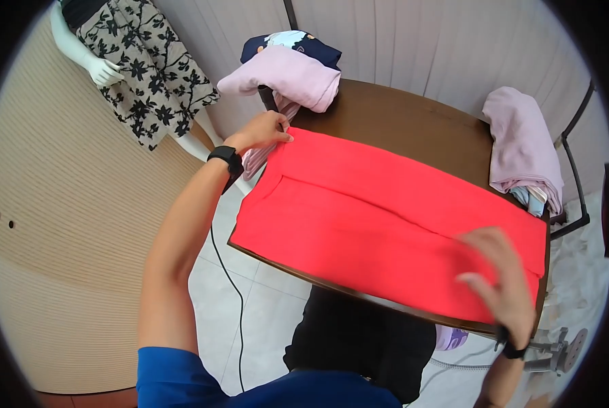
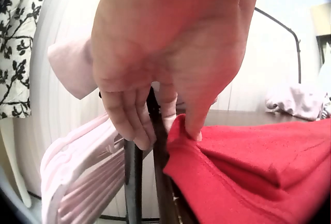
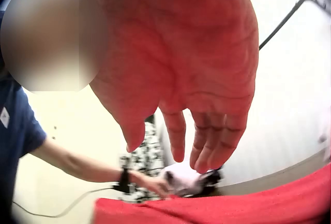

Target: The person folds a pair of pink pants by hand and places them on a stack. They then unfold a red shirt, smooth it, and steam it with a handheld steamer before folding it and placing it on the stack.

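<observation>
A red cloth (image 1: 359, 217), folded lengthwise with one layer's edge running along its middle, lies spread over the brown table (image 1: 399, 122). At its far left corner my left hand (image 1: 262, 131) pinches the edge between thumb and fingers. The left wrist view shows the thumb on top of the red cloth (image 2: 258, 156) and a small fold raised at the corner. My right hand (image 1: 498, 279), blurred, hovers over the cloth's right part with fingers spread. In the right wrist view, the right hand (image 3: 181, 68) holds nothing, its fingers pointing down above the cloth.
Folded pink cloth (image 1: 287, 75) and a dark blue printed cloth (image 1: 318, 49) sit at the table's back left. Another pink bundle (image 1: 522, 143) lies at the right end. A mannequin in a floral skirt (image 1: 141, 64) stands left. A black cable (image 1: 240, 306) crosses the floor.
</observation>
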Motion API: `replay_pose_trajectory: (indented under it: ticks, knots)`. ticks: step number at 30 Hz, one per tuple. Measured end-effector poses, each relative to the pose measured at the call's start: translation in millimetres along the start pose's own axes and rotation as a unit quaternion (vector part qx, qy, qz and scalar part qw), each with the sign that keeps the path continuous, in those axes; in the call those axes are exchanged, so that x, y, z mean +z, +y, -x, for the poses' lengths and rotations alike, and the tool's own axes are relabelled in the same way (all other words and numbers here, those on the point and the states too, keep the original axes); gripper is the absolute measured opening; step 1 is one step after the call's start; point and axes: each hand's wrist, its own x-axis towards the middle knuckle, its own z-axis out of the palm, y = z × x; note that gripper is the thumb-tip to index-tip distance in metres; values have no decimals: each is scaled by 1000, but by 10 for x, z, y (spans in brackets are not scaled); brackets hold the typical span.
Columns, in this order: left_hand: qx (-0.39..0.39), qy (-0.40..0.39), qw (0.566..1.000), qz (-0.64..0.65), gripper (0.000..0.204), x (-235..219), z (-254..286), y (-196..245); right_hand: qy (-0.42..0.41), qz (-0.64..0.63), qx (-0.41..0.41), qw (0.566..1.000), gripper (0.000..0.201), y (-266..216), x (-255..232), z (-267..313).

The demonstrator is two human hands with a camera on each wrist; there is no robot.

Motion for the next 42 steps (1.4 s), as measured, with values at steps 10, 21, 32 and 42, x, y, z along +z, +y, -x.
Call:
replay_pose_trajectory:
  ticks: [10, 21, 32, 42]
  knots:
    - [71, -11, 980, 186, 27, 63, -141, -327, -51, 24, -256, 965, 43, -1484, 2260, -1478]
    - [-29, -75, 966, 247, 27, -179, 217, -193, 35, 166, -218, 961, 20, -1777, 2959, -1639]
    - [-87, -118, 898, 416, 13, -741, 710, 170, 14, -141, -216, 966, 56, -1610, 1682, -936]
    - [211, -148, 785, 564, 32, -655, 169, 1517, 155, -236, -137, 950, 25, -727, 569, 46]
